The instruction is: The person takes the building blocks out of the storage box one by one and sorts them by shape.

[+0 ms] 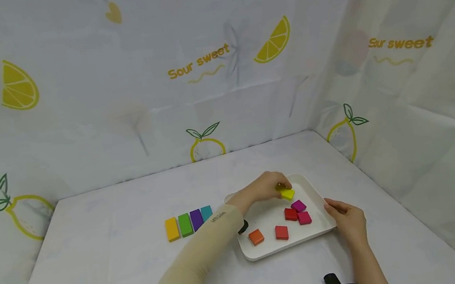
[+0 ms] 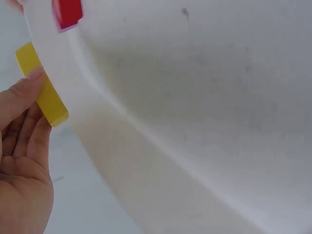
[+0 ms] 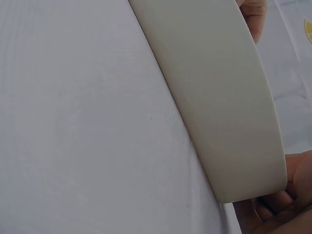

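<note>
My left hand (image 1: 269,185) reaches over the far side of a white tray (image 1: 266,250) and pinches a yellow block (image 1: 287,194) between thumb and fingers. In the left wrist view the yellow block (image 2: 43,87) shows beside the tray's wall. At the tray's near right corner, my right hand (image 1: 349,221) grips the rim, with fingers (image 3: 280,199) curled by the corner in the right wrist view. Inside the tray lie an orange block (image 1: 256,237), a red block (image 1: 281,232), another red block (image 1: 290,214) and two magenta blocks (image 1: 304,218).
Left of the tray, a row of blocks stands on the white-covered table (image 1: 109,251): orange-yellow (image 1: 172,230), green (image 1: 185,225), purple (image 1: 196,219) and blue (image 1: 206,212). My left sleeve partly covers the row's right end. Lemon-print cloth (image 1: 120,103) hangs behind and at the right.
</note>
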{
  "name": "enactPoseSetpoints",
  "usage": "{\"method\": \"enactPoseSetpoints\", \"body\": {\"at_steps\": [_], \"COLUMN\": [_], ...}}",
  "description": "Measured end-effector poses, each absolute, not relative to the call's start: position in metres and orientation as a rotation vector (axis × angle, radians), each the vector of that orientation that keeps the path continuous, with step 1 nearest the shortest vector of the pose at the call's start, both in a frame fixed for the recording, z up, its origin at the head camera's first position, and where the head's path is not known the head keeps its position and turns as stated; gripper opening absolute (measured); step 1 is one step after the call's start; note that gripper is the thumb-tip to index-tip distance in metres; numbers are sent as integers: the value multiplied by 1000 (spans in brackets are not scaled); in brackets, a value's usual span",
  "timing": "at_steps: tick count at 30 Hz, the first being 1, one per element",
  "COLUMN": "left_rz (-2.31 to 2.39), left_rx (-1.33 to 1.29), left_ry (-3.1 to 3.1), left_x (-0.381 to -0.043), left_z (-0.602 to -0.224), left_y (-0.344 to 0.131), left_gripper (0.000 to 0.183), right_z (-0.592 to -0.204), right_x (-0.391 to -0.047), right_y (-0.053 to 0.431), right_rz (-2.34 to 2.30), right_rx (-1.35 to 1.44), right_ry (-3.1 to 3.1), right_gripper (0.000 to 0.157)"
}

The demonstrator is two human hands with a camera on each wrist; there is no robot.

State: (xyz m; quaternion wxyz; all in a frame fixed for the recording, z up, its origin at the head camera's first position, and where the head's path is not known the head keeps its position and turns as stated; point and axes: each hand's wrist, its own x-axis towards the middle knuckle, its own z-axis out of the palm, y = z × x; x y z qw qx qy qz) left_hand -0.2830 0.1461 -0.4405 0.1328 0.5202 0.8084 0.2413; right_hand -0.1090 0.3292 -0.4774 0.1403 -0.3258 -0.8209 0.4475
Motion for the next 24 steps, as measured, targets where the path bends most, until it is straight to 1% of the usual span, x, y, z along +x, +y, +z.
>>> {"method": "enactPoseSetpoints", "body": {"at_steps": [6, 12, 18, 24], "left_rz": [731, 796, 848, 884], "left_rx": [1548, 1528, 1450, 1332], "left_ry": [2321, 2330, 2381, 2453], "left_x": [-280, -279, -282, -283], "left_z": [-417, -404, -406, -415], "left_y": [119, 81, 33, -18], "left_gripper": [31, 31, 31, 30], "right_z": [-478, -478, -478, -479], "right_x": [-109, -110, -111, -111], "right_y": [329, 330, 330, 329], "right_rz": [1297, 1314, 1332, 1351], "right_rx": [-931, -956, -949, -980], "right_ry": [-2375, -2387, -2394, -2386], "right_gripper": [39, 41, 46, 46]}}
